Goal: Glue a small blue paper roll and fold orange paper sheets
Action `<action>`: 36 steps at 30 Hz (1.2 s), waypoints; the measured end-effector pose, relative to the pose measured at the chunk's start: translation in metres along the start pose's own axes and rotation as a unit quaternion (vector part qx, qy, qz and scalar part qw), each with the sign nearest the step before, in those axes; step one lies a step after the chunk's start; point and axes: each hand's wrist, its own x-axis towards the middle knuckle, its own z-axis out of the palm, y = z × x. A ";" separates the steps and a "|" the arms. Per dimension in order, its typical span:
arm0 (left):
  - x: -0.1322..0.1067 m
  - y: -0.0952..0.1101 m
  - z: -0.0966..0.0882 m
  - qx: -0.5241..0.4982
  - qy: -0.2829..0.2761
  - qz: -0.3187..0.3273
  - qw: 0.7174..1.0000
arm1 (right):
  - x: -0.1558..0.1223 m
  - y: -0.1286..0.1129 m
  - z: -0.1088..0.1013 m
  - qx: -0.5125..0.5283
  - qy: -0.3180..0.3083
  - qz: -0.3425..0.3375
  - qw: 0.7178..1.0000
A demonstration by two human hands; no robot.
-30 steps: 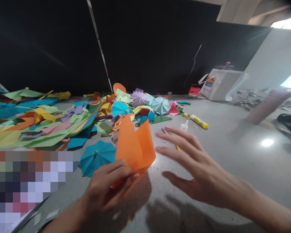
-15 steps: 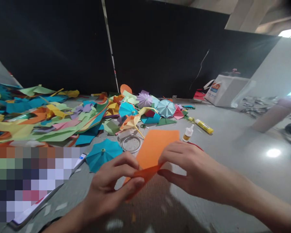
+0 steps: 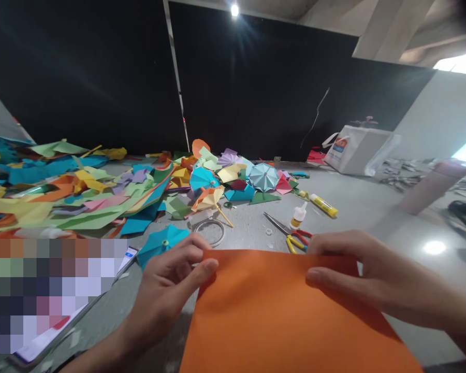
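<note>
A large sheet of orange paper [image 3: 287,316] is spread between my hands and slopes down past the bottom of the view. My left hand [image 3: 174,282] pinches its upper left corner between thumb and fingers. Along the upper right edge, my right hand [image 3: 349,269] grips the sheet, thumb on the near face and fingers behind. Scissors [image 3: 293,235] with red and yellow handles lie just beyond the right fingertips. Behind my left hand sits a blue pleated paper umbrella [image 3: 165,242], partly covered by the fingers. A roll of clear tape [image 3: 209,232] rests near it.
A small white glue bottle [image 3: 298,215] and a yellow glue stick [image 3: 323,205] are beyond the scissors. Heaped coloured paper [image 3: 101,199] spreads left and centre, with a light blue paper umbrella [image 3: 264,177]. A phone [image 3: 112,274] lies at left, partly pixelated; a white bag [image 3: 357,150] stands back right.
The orange paper, folded over before, is now opened out flat toward me. My right hand has moved right, away from my left, and the scissors have come into view.
</note>
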 end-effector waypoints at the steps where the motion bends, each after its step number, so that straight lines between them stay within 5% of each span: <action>1: 0.000 -0.001 0.000 0.008 0.002 -0.007 1.000 | -0.002 0.003 -0.001 0.012 0.010 0.016 1.000; 6: 0.000 -0.005 0.000 0.025 0.024 -0.001 0.999 | -0.008 0.020 0.008 0.125 0.073 0.050 0.988; 11: 0.001 -0.006 -0.001 0.050 0.040 -0.030 0.998 | -0.012 0.027 0.027 0.281 0.157 0.079 0.944; 17: 0.004 -0.011 -0.004 0.055 0.053 -0.019 0.997 | -0.012 0.021 0.038 0.289 0.256 0.071 0.920; 30: 0.002 -0.005 -0.001 0.063 0.106 -0.084 0.989 | -0.010 0.017 0.036 0.319 0.226 0.082 0.917; 36: 0.002 -0.001 0.002 0.072 0.082 -0.070 0.992 | -0.008 0.019 0.036 0.314 0.228 0.085 0.918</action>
